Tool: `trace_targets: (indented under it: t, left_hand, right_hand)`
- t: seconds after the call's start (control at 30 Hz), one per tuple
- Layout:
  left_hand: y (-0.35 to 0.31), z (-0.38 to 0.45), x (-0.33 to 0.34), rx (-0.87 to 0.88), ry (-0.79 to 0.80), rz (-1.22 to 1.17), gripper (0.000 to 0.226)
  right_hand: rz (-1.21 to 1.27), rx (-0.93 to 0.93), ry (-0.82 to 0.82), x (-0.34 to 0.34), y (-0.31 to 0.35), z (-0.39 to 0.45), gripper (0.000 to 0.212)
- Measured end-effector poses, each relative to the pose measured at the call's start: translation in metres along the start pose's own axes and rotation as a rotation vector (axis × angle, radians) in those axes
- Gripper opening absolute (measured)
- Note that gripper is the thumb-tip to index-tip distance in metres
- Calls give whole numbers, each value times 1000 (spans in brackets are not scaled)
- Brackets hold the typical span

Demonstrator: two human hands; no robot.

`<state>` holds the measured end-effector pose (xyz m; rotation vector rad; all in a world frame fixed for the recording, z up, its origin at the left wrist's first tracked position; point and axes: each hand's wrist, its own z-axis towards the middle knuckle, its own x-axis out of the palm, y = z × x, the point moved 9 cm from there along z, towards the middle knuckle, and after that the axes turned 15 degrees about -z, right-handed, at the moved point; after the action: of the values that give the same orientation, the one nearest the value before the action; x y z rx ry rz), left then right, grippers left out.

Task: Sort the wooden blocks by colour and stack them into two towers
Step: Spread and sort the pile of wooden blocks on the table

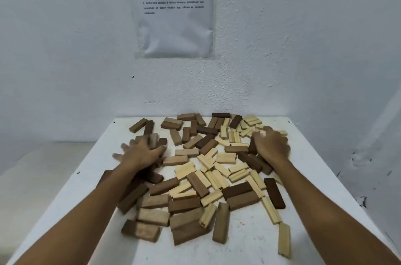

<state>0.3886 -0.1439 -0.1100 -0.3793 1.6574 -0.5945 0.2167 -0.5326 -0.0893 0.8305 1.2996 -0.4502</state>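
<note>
Several wooden blocks lie scattered and mixed on a white table [249,234]. Dark brown blocks [274,193] and mid-brown blocks [184,205] lie mostly on the left and near side. Pale blocks [225,158] fill the middle and far right. My left hand [141,153] is blurred and rests palm down on brown blocks at the left of the pile, fingers spread. My right hand [271,145] lies on the blocks at the right of the pile, its fingers bent over pale and dark pieces. No stack stands anywhere.
The table meets a white wall at the back; a printed sheet [173,8] is stuck to the wall above. A pale block [284,239] lies apart near the front right. Bare tabletop shows along the front edge and both sides.
</note>
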Motion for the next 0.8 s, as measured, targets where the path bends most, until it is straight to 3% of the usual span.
trace_targets:
  t: [0.1,0.2,0.3,0.4,0.47,0.57,0.63,0.67,0.73,0.8]
  left_hand:
    - [-47,-1,19,171,-9,-6,69]
    - [-88,-20,32,449,51,-7,71]
    - [-102,-50,36,682,203,-123,76]
    - [-88,-74,16,743,156,-180,84]
    - [-62,-84,-9,673,23,-177,87]
    - [9,-92,-48,342,-239,-97,92]
    - [46,-107,-52,95,-256,-83,90]
    - [52,-113,-45,31,-235,-62,78]
    - [49,-115,-31,-35,-207,-101,66]
    - [32,-109,-17,-73,-203,-170,69]
  right_hand:
    - [-31,-190,-70,2,47,-9,49]
    - [-225,-526,-174,0,87,-36,45]
    - [-35,-922,-19,-7,114,-88,37]
    - [76,-1036,-12,-22,106,-126,40]
    - [68,-929,-70,-25,79,-134,54]
    - [-206,-464,-56,-13,5,-123,79]
    - [-353,-159,66,0,-39,-120,93]
    - [-363,-80,124,6,-48,-119,95]
    - [-319,-27,184,12,-44,-114,92]
    - [-255,-20,189,13,-24,-106,88]
